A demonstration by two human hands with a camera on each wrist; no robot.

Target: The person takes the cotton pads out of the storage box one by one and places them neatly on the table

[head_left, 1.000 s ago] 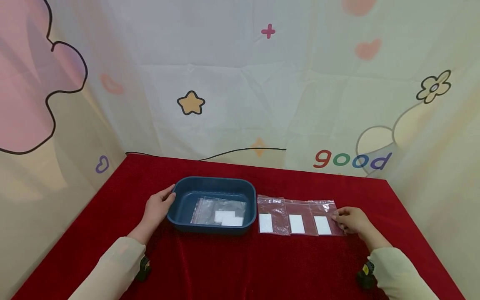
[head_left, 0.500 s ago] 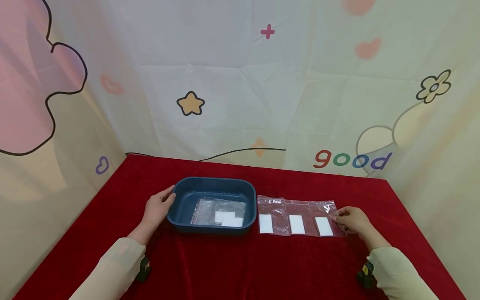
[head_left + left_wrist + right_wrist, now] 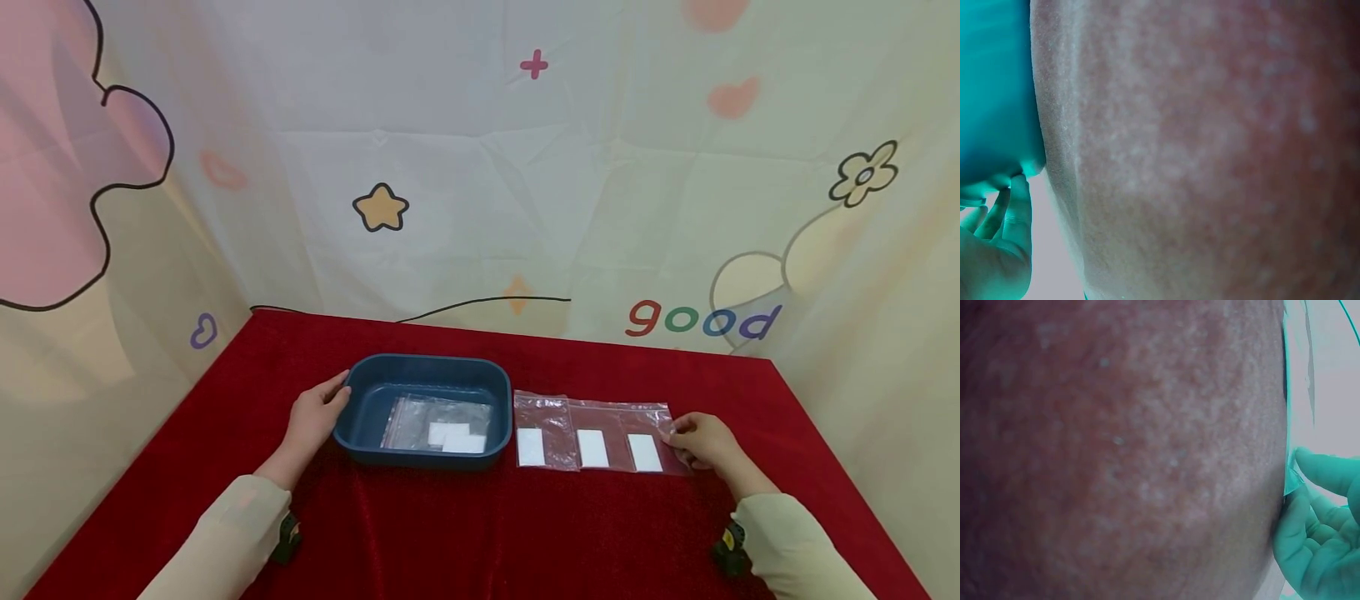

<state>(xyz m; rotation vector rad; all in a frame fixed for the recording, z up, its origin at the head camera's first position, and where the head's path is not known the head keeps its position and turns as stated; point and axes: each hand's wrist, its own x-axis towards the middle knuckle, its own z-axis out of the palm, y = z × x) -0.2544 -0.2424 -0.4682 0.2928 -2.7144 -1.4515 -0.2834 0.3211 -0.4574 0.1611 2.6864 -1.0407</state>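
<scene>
On the left, my left hand point(image 3: 313, 414) rests against the left end of a dark blue rectangular tub point(image 3: 427, 457), its fingers fairly straight. In the left wrist view, the fingertips point(image 3: 1019, 187) touch the tub's outer wall. Inside the tub lie clear zip bags point(image 3: 412, 412) with white rectangular pieces point(image 3: 464, 443). Right of the tub, three clear zip bags lie in an overlapping row, each with a white piece: a left bag point(image 3: 551, 417), a middle bag point(image 3: 592, 412) and a right bag point(image 3: 647, 417). My right hand point(image 3: 705, 440) pinches the right bag's right edge between thumb and fingers.
Red velvet cloth point(image 3: 570, 533) covers the table. A pale printed curtain point(image 3: 465, 208) hangs behind and along both sides. Dark wrist cameras sit below each sleeve cuff.
The right zip bag and its white piece have shifted slightly right and toward me, with my right hand still on its edge. The left hand and the tub have stayed in place.
</scene>
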